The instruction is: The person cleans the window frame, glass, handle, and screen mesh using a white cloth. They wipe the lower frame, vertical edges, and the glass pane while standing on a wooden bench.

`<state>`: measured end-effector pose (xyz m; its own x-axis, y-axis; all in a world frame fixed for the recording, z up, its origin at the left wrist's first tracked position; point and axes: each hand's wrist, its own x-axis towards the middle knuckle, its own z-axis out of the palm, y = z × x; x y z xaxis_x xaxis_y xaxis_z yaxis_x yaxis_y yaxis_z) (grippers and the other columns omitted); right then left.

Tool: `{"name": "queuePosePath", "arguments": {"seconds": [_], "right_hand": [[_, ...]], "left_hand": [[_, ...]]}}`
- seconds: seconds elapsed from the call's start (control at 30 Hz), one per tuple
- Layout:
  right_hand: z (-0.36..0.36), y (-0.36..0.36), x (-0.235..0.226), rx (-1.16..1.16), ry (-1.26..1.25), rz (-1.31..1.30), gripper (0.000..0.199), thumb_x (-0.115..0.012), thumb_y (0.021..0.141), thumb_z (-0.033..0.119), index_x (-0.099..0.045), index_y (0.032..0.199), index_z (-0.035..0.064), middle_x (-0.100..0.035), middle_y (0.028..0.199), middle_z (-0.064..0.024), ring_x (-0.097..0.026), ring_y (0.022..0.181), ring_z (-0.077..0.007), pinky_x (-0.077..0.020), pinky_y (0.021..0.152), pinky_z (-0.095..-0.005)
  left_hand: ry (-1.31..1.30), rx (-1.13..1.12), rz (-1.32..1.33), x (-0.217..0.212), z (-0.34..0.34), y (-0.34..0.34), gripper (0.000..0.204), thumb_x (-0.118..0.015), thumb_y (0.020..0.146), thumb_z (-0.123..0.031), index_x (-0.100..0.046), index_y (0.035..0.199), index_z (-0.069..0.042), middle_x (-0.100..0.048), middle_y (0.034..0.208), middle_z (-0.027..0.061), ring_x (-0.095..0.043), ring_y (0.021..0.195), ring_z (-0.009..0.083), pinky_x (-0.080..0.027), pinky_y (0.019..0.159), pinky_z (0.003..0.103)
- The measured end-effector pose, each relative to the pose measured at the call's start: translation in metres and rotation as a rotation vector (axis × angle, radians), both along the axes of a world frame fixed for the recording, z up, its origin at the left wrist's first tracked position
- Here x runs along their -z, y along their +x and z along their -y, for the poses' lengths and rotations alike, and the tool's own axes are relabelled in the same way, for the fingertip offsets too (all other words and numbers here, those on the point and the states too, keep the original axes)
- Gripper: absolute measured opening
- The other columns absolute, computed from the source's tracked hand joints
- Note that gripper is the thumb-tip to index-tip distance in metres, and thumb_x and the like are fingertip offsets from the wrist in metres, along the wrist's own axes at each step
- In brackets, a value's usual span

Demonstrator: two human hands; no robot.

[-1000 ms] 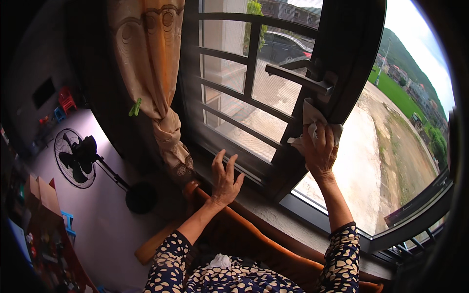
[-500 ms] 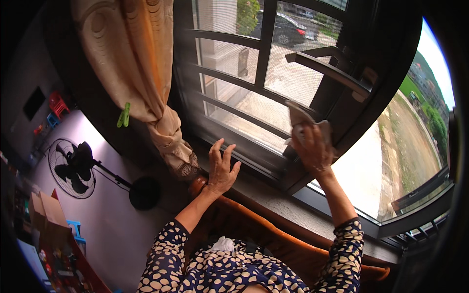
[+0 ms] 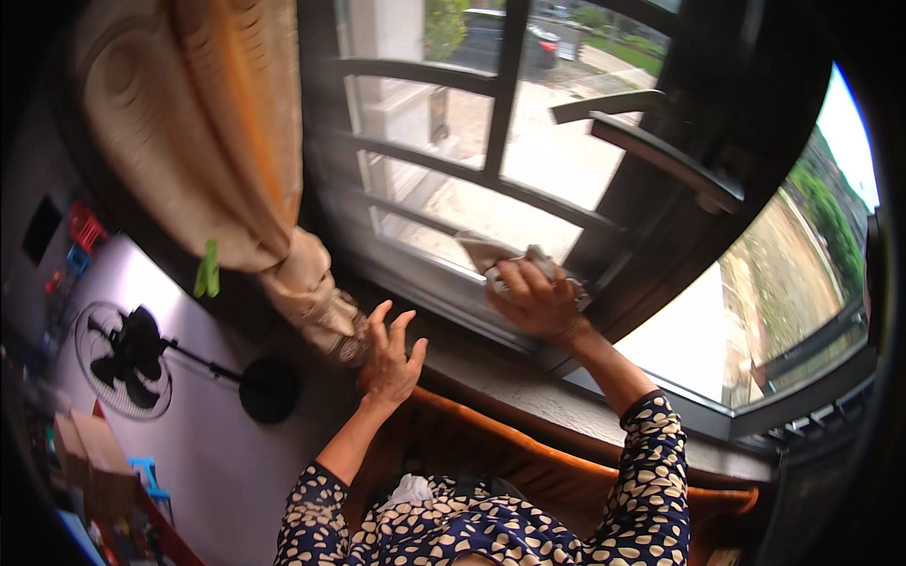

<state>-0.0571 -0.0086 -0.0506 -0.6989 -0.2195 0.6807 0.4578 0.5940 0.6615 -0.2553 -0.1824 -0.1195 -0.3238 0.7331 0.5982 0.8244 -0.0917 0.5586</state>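
My right hand (image 3: 540, 300) grips a crumpled greyish cloth (image 3: 489, 253) against the lower part of a dark-framed window sash (image 3: 429, 170). Part of the cloth sticks out to the left past my fingers. The dark window handle (image 3: 665, 160) sits above and to the right of this hand. My left hand (image 3: 391, 357) is in the air near the window's lower left corner, fingers apart and holding nothing. Just left of it hangs the knotted end of a beige curtain (image 3: 307, 278).
A wooden bench back (image 3: 528, 439) runs between me and the grey sill (image 3: 472, 373). A black standing fan (image 3: 137, 354) is on the floor at left, with cardboard boxes (image 3: 90, 448) nearer. A green clip (image 3: 208, 271) hangs on the curtain. At right, an opening shows the outdoors.
My right hand has moved left and slightly down with the cloth, from beside the sash's right upright to its lower rail. My left hand has shifted a little left and down as the view tilted.
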Motion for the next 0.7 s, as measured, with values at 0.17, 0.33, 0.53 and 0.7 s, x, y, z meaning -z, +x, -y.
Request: {"name": "queuePosePath", "arguments": {"seconds": [0.17,0.33,0.53,0.7], "right_hand": [[0.023,0.051,-0.039,0.124,0.127,-0.119,0.036,-0.073,0.078,0.035,-0.06,0.111,0.0303,-0.05,0.129,-0.0032,-0.041,0.123,-0.0241,-0.0381,0.086,-0.0504],[0.02,0.119,-0.076,0.305,0.062,-0.214,0.028,-0.072,0.076,0.033,-0.066,0.103,0.0274,-0.051,0.123,-0.002,-0.043,0.113,-0.0227,-0.0325,0.092,-0.0456],[0.027,0.152,-0.117,0.275,-0.021,-0.48,0.029,-0.064,0.079,0.008,-0.068,0.106,0.0147,-0.049,0.123,-0.0136,-0.045,0.11,-0.0301,-0.0372,0.09,-0.0406],[-0.003,0.127,-0.116,0.022,-0.215,-0.811,0.049,-0.049,0.078,-0.003,-0.048,0.126,0.0045,-0.042,0.123,-0.0217,-0.038,0.113,-0.037,-0.0308,0.098,-0.0487]], "left_hand": [[0.204,0.073,-0.1,-0.067,-0.028,0.024,0.052,-0.069,0.076,-0.005,-0.05,0.125,-0.004,-0.035,0.134,0.0203,-0.036,0.122,0.0376,-0.033,0.099,0.048],[0.519,0.161,-0.22,-0.146,-0.063,0.071,0.05,-0.067,0.084,-0.014,-0.045,0.127,0.001,-0.032,0.138,0.0195,-0.032,0.126,0.0352,-0.029,0.105,0.045],[0.762,0.222,-0.443,-0.241,-0.08,0.123,0.058,-0.069,0.081,-0.017,-0.043,0.131,-0.002,-0.039,0.136,0.0181,-0.03,0.131,0.0363,-0.022,0.108,0.047],[0.704,0.136,-0.497,-0.27,-0.102,0.173,0.05,-0.073,0.079,-0.031,-0.055,0.115,-0.001,-0.058,0.104,0.0126,-0.054,0.103,0.03,-0.035,0.098,0.045]]}}
